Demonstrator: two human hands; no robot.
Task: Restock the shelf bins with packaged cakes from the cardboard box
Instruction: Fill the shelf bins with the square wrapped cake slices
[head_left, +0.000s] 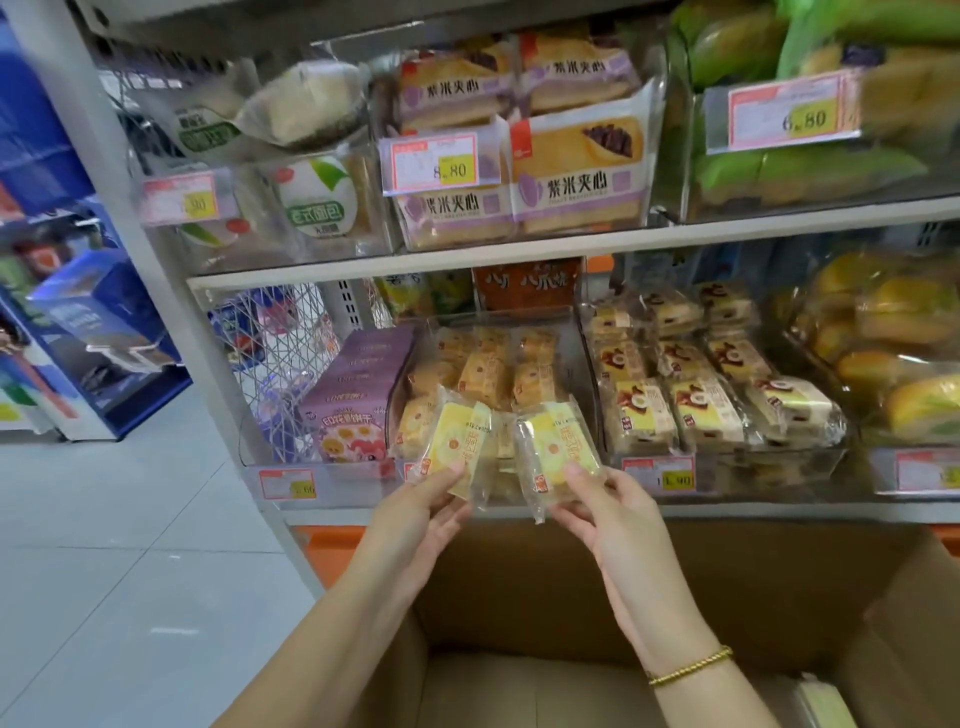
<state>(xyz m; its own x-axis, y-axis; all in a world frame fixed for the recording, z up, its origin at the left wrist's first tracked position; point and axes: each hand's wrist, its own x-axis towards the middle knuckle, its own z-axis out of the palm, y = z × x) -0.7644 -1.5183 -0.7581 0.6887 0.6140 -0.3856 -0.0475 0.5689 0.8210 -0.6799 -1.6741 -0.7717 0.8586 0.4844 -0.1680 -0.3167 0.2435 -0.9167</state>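
Both hands are up at the front of the lower shelf, each holding one yellow packaged cake. The left hand (415, 514) pinches the left cake (457, 447) by its near end, thumb on top and fingers under the wrapper. The right hand (608, 509) grips the right cake (558, 452) the same way, and the clear seam of its wrapper hangs down toward the cardboard box (727, 571). The two cakes sit side by side, just in front of the clear bin (577, 338) that already carries matching yellow packs, stacked toward the far side.

The step in hand looks like placing this pair into that bin. To do it well, lift both packs over the near lip rather than pushing through it. Lay them flat in the near gap, labels up and facing the aisle like the ones behind. Keep the grip on the wrapper ends light, since the cakes look soft and would dent. Set one down first if the opening is tight, so the loose seams do not fold under.

The purple box (353, 395) on the left and the brown-labelled cakes (701, 395) on the right belong to other bins, so stay between them.
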